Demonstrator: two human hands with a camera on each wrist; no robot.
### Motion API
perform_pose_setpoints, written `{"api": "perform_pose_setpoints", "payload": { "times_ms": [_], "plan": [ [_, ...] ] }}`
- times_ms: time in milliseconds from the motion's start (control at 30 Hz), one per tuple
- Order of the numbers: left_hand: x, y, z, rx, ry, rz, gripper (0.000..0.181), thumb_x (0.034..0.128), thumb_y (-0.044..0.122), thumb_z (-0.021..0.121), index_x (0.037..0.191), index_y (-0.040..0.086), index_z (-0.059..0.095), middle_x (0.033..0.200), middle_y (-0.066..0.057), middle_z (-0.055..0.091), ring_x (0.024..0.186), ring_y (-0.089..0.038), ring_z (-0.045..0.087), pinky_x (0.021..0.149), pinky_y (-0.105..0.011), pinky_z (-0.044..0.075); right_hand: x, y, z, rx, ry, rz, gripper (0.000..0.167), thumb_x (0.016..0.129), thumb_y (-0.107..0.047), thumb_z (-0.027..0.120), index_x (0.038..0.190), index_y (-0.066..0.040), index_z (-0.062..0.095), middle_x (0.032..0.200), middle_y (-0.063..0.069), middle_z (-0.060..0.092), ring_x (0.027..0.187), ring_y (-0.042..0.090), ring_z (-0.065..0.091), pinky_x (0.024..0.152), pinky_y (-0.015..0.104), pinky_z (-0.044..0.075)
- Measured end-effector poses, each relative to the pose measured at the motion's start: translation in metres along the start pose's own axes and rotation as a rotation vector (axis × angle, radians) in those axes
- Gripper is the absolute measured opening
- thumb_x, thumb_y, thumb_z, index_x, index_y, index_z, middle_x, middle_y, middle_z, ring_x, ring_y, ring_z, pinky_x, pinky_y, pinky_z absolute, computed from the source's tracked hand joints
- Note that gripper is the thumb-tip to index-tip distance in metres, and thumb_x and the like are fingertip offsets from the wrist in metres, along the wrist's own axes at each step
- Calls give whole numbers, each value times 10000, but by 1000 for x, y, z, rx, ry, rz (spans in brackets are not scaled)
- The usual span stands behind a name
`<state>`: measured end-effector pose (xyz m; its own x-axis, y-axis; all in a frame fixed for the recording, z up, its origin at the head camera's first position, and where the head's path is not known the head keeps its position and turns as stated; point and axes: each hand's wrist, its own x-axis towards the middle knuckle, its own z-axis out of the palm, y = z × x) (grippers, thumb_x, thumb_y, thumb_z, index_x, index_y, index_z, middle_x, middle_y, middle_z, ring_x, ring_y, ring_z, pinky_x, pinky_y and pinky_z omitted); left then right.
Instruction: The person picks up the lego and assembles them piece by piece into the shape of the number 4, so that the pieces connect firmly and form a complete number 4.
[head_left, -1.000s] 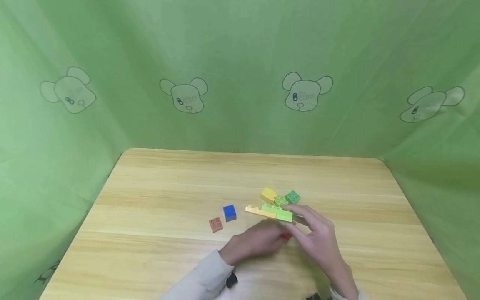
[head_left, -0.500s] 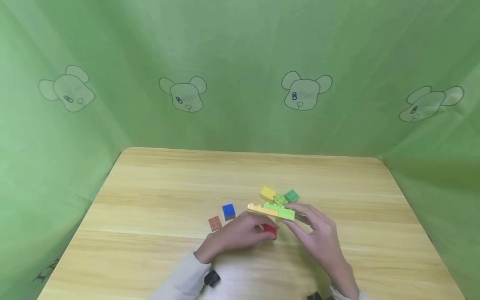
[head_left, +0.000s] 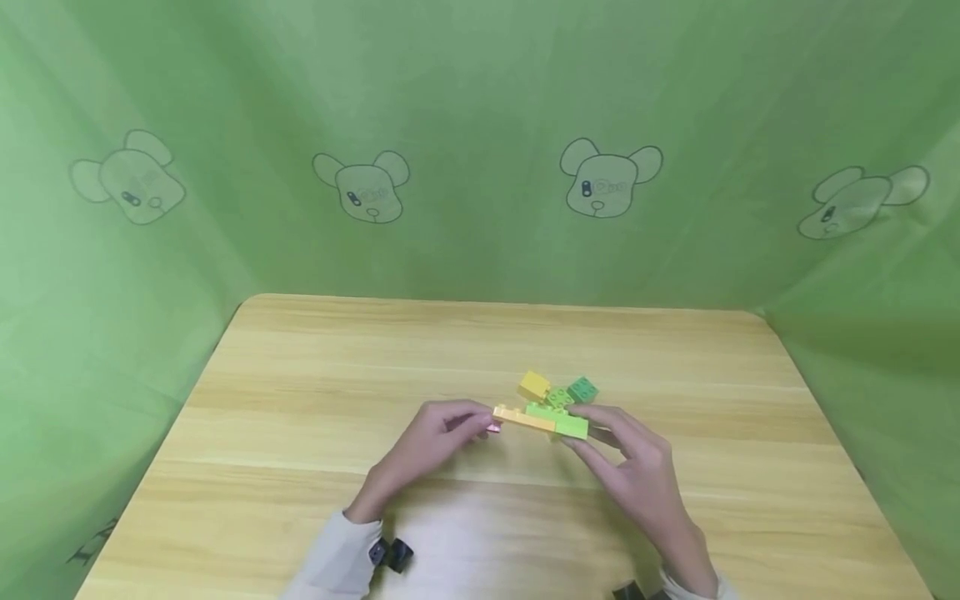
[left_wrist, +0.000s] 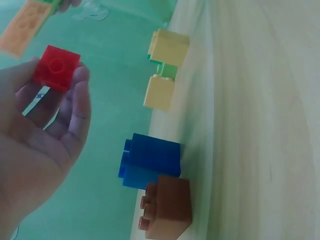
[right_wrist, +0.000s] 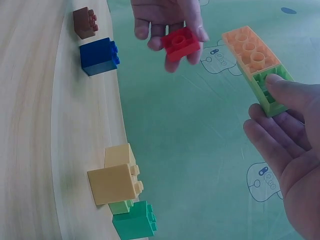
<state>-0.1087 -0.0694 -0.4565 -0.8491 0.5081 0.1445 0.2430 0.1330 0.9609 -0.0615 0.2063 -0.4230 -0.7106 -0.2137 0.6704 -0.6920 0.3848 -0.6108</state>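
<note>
My left hand [head_left: 442,433] pinches a small red toy building brick [left_wrist: 57,67] between thumb and fingers. In the head view, only a sliver of that brick shows beside the fingertips. My right hand [head_left: 637,458] grips a joined piece by its light green end [head_left: 572,427], thumb on the hollow underside. An orange brick [right_wrist: 250,47] forms the piece's other end and points toward the left hand. In the right wrist view, a gap separates the red brick from the joined piece. Both are held above the table.
On the wooden table [head_left: 315,358] a yellow brick [head_left: 534,386], a light green brick [head_left: 559,397] and a dark green brick [head_left: 582,389] lie beyond the joined piece. A blue brick [left_wrist: 152,160] and a brown brick [left_wrist: 170,207] are hidden behind the left hand in the head view.
My left hand has moved left and away from me, carrying the red brick from under the joined piece to near its orange end. The right hand stays almost still.
</note>
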Motion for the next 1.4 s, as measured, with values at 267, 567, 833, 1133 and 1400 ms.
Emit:
{"api": "perform_pose_setpoints", "payload": {
  "times_ms": [267, 567, 833, 1133, 1400],
  "plan": [
    [1, 10, -6, 69, 143, 50, 214, 1051, 214, 638, 1166, 101, 778, 948, 21, 769, 800, -320, 705, 705, -422, 619, -2, 0, 0, 5, 5, -18, 345, 863, -78, 826, 1169, 39, 719, 1097, 197, 736, 1109, 102, 690, 851, 236, 592],
    [6, 21, -8, 15, 180, 129, 193, 1045, 171, 643, 1157, 87, 775, 1123, -11, 776, 961, -208, 744, 838, -410, 630, -3, -2, -1, -20, -14, 22, 492, 709, 167, 828, 1168, 30, 720, 1108, 169, 740, 1111, 70, 678, 832, 231, 597],
    [11, 32, 1, 14, 212, 236, 188, 1037, 117, 645, 1162, 48, 768, 1071, -58, 783, 912, -197, 746, 732, -381, 641, -4, -3, 2, 3, -36, 51, 490, 709, 186, 829, 1161, 30, 720, 1108, 172, 737, 1107, 75, 677, 815, 256, 608],
    [11, 36, 8, 74, 198, 293, 197, 1049, 122, 624, 1170, 72, 771, 1059, -8, 782, 544, -67, 390, 507, -202, 374, -3, -5, 4, -2, -51, 63, 484, 724, 180, 831, 1169, 25, 721, 1118, 172, 736, 1108, 84, 678, 810, 266, 612],
    [6, 38, 7, 120, 131, 325, 221, 991, 94, 700, 1205, 69, 751, 1198, -42, 753, 951, -125, 709, 811, -310, 613, -2, -5, 4, 20, -37, 25, 491, 714, 188, 819, 1169, 34, 718, 1107, 174, 737, 1109, 87, 681, 805, 265, 612]
  ]
}}
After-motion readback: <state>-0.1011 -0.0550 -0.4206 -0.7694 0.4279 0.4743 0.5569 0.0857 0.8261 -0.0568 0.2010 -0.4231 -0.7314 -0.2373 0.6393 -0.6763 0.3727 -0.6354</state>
